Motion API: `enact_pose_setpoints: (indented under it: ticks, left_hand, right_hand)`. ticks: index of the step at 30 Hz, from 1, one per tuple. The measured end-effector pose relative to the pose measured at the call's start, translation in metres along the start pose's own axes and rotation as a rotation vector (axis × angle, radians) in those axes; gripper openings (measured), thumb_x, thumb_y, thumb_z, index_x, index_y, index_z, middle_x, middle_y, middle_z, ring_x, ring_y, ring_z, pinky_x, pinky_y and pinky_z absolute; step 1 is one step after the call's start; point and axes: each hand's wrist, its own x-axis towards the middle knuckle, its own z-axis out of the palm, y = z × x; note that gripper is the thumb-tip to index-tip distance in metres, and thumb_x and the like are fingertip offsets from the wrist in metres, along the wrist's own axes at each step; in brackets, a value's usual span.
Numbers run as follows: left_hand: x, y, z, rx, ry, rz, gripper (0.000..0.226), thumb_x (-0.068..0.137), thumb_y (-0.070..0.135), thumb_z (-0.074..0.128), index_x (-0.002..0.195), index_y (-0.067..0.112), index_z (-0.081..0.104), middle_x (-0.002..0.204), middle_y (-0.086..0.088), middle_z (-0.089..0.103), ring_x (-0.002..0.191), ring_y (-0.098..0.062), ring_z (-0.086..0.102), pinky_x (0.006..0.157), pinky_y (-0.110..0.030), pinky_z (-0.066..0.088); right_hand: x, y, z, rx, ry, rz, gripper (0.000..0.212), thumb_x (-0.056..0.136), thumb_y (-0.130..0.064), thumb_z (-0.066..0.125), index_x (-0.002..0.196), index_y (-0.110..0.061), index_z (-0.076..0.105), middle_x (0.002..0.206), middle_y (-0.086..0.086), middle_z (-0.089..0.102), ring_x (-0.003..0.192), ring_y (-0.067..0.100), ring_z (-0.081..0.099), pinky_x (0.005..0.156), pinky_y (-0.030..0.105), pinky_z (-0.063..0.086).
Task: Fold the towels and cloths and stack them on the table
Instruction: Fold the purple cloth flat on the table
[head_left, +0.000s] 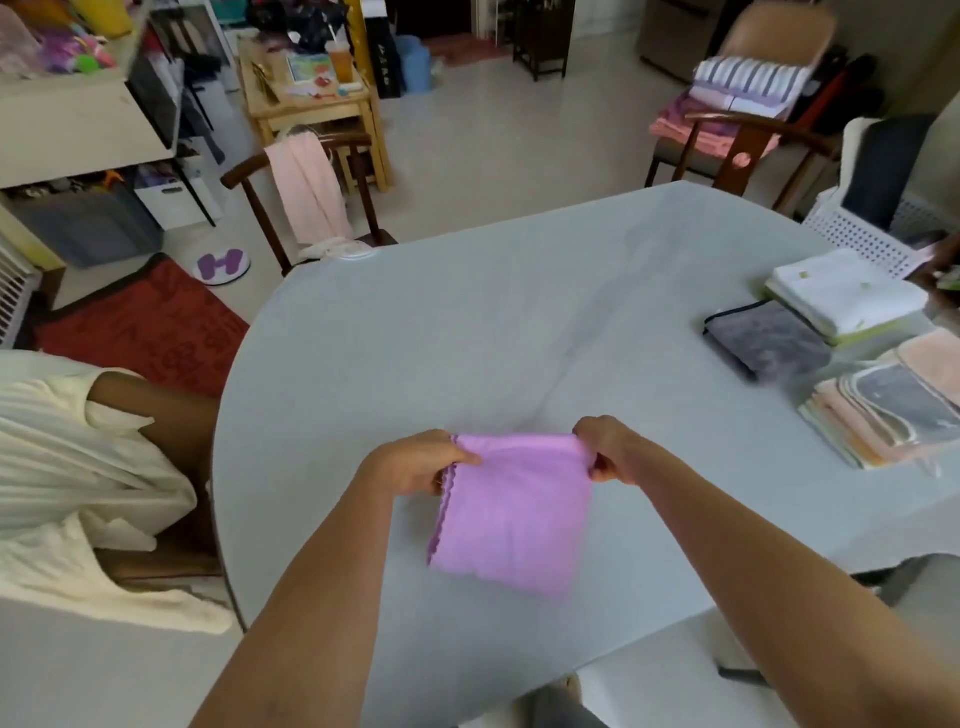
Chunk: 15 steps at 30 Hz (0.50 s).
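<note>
I have the lilac microfibre cloth with the scalloped edge (511, 514) held up by its far edge over the near part of the pale grey round table (467, 322). My left hand (415, 462) pinches the top left corner, thumb curled over the front face, and my right hand (608, 449) pinches the top right corner, fingers bunched around the fabric. The cloth already looks doubled and hangs toward me from that held edge, so its top edge runs left to right between my hands while its loose lower end is nearest my body; I cannot tell whether that end touches the table. What matters for the coming move, as I judge it, is that the finished piles lie well off to my right: the folded dark grey towel (769, 340), the white folded stack with pale green edges (847, 296) behind it, and the peach and grey stack of cloths (893, 410) nearest my right hand. That hand is the closer one for carrying the cloth across once the last fold is laid.
</note>
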Motion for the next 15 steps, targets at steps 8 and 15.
enact_pose_setpoints:
  ticks: [8, 15]
  left_hand:
    - [0.038, -0.05, 0.036, -0.073, 0.564, 0.124, 0.01, 0.091, 0.015, 0.061, 0.083, 0.009, 0.058, 0.076, -0.009, 0.06, 0.076, -0.02, 0.056, 0.065, -0.029, 0.042]
    - [0.037, -0.096, 0.06, 0.005, 0.698, -0.155, 0.07, 0.092, 0.057, 0.047, 0.108, -0.009, 0.063, 0.113, -0.026, 0.064, 0.107, -0.036, 0.061, 0.088, -0.039, 0.046]
  right_hand:
    - [0.035, 0.048, 0.041, 0.414, 0.131, -0.091, 0.023, 0.097, -0.027, 0.046, 0.099, -0.005, 0.052, 0.083, 0.011, 0.054, 0.072, 0.024, 0.055, 0.065, 0.037, 0.054]
    - [0.025, 0.114, 0.062, 0.032, -0.111, -0.269, 0.055, 0.087, -0.022, 0.068, 0.136, -0.021, 0.043, 0.119, 0.009, 0.053, 0.101, 0.024, 0.056, 0.083, 0.029, 0.048]
